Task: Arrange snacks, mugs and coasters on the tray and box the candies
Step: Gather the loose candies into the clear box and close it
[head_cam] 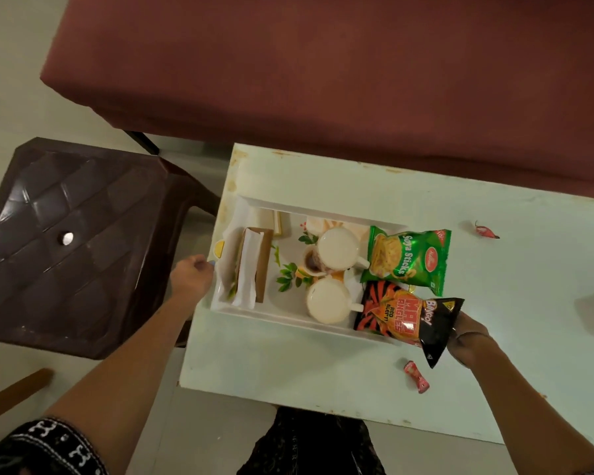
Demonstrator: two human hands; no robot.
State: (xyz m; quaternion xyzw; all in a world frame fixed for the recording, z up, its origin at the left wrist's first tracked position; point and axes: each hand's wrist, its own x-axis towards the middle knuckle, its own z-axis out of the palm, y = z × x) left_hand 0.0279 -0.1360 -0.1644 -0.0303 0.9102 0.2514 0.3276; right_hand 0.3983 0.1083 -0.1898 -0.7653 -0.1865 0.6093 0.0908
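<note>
A white tray (pixel 282 311) lies on the pale table (pixel 288 365). It holds a brown holder with white sheets (pixel 252 265), two white mugs (pixel 338 248) (pixel 328 301), a green Soya Sticks bag (pixel 408 257) and a red and black Bingo chips bag (pixel 402 318). My left hand (pixel 192 274) is curled on the tray's left rim. The black end of the Bingo bag juts past the tray's right end, and my right hand (pixel 468 334) grips it there, fingers hidden under the bag. One red candy (pixel 487 230) and one pink candy (pixel 416 376) lie loose on the table.
A dark brown plastic stool (pixel 72 241) stands just left of the table. A maroon sofa or bed (pixel 323 70) runs along the table's far edge. A wooden stick (pixel 14 392) lies on the floor at lower left.
</note>
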